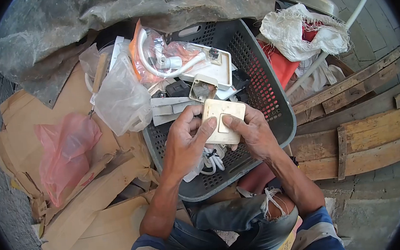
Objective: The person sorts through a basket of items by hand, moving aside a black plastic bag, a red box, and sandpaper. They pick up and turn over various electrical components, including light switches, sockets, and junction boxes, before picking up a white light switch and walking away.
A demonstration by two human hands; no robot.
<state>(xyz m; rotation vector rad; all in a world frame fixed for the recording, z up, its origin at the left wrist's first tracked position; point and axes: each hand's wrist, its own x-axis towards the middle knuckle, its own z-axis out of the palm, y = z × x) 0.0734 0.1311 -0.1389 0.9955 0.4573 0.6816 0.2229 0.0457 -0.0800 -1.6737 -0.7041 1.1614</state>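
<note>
A square cream wall switch is held between both hands above a dark plastic basket. My left hand grips its left side, with the thumb on the front face. On the right side, my right hand holds it too, its thumb resting by the central rocker. The fingers behind the switch are mostly hidden. Just beyond it in the basket lie a small beige box, a white flat case and a white hose in clear and orange plastic. White cable shows below the switch.
Cardboard and a pink plastic bag lie at the left. A clear bag hangs over the basket's left edge. Grey sheeting spans the back. Wooden boards, a white sack and a pale pipe are at the right.
</note>
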